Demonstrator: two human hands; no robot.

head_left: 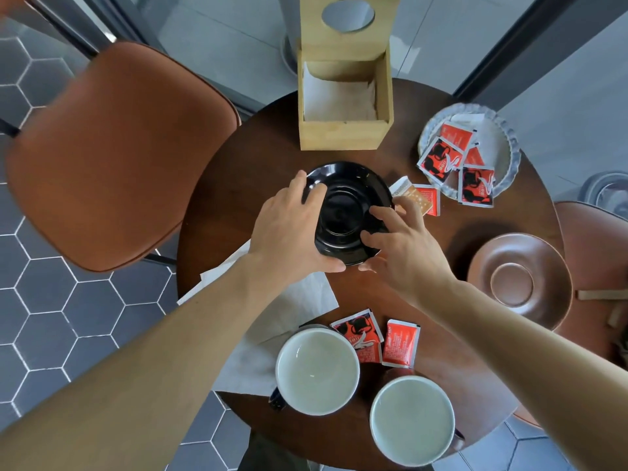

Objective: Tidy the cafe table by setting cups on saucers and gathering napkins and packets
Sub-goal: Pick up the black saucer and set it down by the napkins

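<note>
Both hands grip the black saucer (346,212) at frame centre: left hand (289,229) curls over its left rim with fingers on the upper-left edge and thumb at the lower edge, right hand (404,246) holds the right rim, fingertips on the inner surface, thumb at the lower edge. Can't tell if the saucer is lifted or resting on the round dark wood table (258,158). Brown saucer (520,280) sits at mid right, apart from the hands. Two cups with pale insides at the bottom: one (317,370) lower centre, another (412,420) lower right, just beside each other. White napkin (272,328) lies lower left of centre under the left forearm, part tucked under the first cup. Two red packets (377,338) lie just above the cups. One more packet (424,198) touches or sits just beside the right fingers. Glass dish (506,154) upper right holds several red packets. Wooden napkin box (345,107) top centre with napkins inside. Brown chair (108,154) at left.
</note>
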